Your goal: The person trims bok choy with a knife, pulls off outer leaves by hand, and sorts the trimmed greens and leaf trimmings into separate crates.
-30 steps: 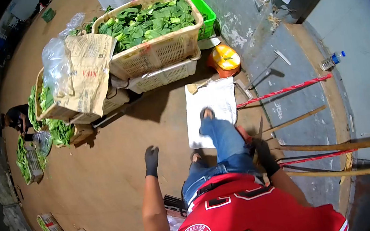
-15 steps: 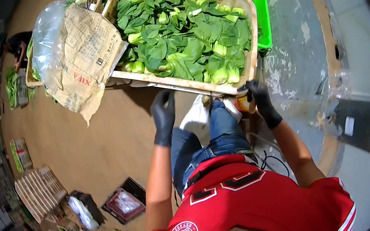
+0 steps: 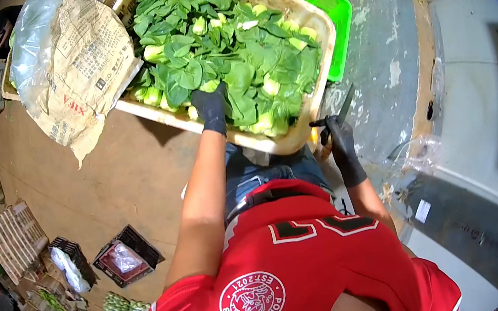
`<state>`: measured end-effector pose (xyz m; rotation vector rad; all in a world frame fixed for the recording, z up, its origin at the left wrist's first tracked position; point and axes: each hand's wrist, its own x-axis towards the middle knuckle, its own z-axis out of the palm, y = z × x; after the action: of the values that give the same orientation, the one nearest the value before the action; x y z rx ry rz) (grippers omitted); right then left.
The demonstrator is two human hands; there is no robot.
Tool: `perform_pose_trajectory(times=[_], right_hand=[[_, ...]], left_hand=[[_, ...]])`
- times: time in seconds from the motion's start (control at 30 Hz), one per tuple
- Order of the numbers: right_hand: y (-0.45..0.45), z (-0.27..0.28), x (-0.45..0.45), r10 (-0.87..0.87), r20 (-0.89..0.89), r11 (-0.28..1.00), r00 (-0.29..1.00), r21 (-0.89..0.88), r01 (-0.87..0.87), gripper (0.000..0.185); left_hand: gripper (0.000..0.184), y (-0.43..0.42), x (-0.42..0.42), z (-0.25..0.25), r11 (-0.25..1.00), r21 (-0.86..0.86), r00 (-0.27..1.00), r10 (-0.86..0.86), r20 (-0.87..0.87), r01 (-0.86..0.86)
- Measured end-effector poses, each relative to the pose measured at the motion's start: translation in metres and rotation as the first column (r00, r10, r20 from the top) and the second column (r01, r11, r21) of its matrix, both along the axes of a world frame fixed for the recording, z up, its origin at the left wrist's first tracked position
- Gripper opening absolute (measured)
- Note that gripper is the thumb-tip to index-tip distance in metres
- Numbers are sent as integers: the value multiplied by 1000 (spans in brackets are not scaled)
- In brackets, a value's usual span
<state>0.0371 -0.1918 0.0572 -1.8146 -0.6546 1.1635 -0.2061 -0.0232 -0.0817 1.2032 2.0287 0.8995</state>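
Note:
My left hand [image 3: 211,111], in a black glove, reaches over the near rim of a cream plastic tub [image 3: 289,143]. Its fingers close around the pale base of a bok choy [image 3: 210,86] among the leafy heap. Several loose bok choy [image 3: 241,77] fill the tub, green leaves and pale stems mixed together. To the right of the tub's near corner, my right hand [image 3: 342,142], also black-gloved, is closed on a knife [image 3: 348,102]. Its blade points up and away from me, while the handle is mostly hidden in my fist.
A torn brown paper sack [image 3: 87,70] and clear plastic [image 3: 34,52] hang over the tub's left side. Behind its right edge stands a bright green crate [image 3: 341,21]. Black crates [image 3: 126,255] and a slatted crate [image 3: 16,239] sit on the floor at left. Another person [image 3: 1,25] is at upper left.
My left hand has moved from in front of the tub onto the bok choy. The knife blade now shows above my right hand. The view has shifted, and my body is closer to the tub.

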Motion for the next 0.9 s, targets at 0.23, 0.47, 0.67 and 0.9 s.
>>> perform_pose_trajectory(times=[0.23, 0.47, 0.67, 0.9], right_hand=[[69, -14, 35, 323, 10, 941, 946, 101, -323, 30], [171, -39, 107, 748, 12, 663, 663, -35, -748, 21], [249, -14, 145, 937, 60, 307, 345, 330, -893, 17], [296, -19, 206, 886, -267, 450, 380, 294, -843, 27]], left_hand=[[84, 0, 34, 44, 972, -186, 959, 91, -268, -144], [53, -33, 24, 120, 980, -26, 972, 198, 126, -197], [61, -44, 126, 185, 905, -390, 738, 377, 559, -167], [33, 5, 150, 104, 950, -115, 385, 226, 895, -290]])
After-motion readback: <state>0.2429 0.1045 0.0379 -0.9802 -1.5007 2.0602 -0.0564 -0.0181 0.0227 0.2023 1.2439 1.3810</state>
